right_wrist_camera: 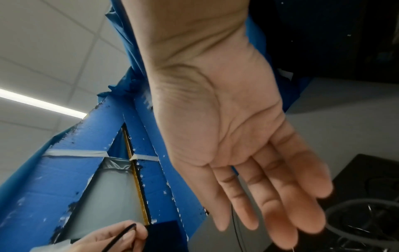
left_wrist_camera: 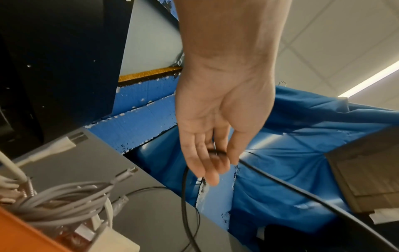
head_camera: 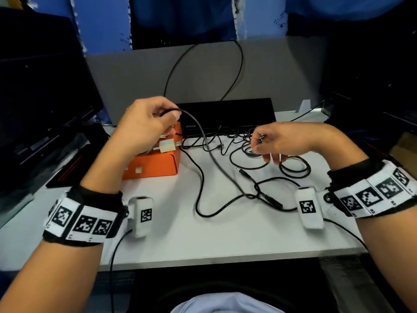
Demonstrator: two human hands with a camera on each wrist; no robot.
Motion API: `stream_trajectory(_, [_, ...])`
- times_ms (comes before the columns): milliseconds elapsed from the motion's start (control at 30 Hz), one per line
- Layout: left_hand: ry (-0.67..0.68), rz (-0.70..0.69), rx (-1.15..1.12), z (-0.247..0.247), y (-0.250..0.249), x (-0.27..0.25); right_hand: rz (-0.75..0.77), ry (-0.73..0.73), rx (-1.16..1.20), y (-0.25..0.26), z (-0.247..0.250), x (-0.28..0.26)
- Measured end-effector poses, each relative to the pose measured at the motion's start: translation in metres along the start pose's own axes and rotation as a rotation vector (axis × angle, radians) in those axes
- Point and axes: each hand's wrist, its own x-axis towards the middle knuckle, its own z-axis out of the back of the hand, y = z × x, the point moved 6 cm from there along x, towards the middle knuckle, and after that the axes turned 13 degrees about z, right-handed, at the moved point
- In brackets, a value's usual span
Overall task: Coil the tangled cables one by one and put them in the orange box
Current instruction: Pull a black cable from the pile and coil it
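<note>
My left hand [head_camera: 172,114] is raised over the orange box [head_camera: 155,167] and pinches a black cable [head_camera: 204,137] between thumb and fingers. That cable slopes down to the right across the white table into a tangle of black cables [head_camera: 291,164]. The left wrist view shows the left hand [left_wrist_camera: 220,157] pinching the black cable [left_wrist_camera: 280,185]. Coiled white cables [left_wrist_camera: 64,201] and a white charger [head_camera: 167,146] lie in the box. My right hand [head_camera: 264,147] hovers above the tangle. Seen from the right wrist, the right hand [right_wrist_camera: 270,196] has straight, relaxed fingers that hold nothing.
A flat black device [head_camera: 225,116] lies behind the tangle, against a grey partition [head_camera: 282,71]. A dark monitor [head_camera: 40,98] stands at the left. A black cable with a jack plug [head_camera: 244,175] loops over the table's middle. The table's front edge [head_camera: 225,258] is near my body.
</note>
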Motion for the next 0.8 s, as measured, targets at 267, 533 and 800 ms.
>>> stream_trajectory(267, [0.260,0.012,0.248,-0.034,0.006,-0.001,0.162,0.082,-0.523,0.005,-0.023,0.084])
stream_trajectory(533, [0.407,-0.089,0.242,-0.039,-0.005,-0.014,0.018,0.296,-0.661,-0.055,-0.047,0.130])
stream_trajectory(800, [1.047,-0.065,0.952,-0.116,0.018,-0.052,-0.067,-0.316,-0.349,-0.074,0.066,0.094])
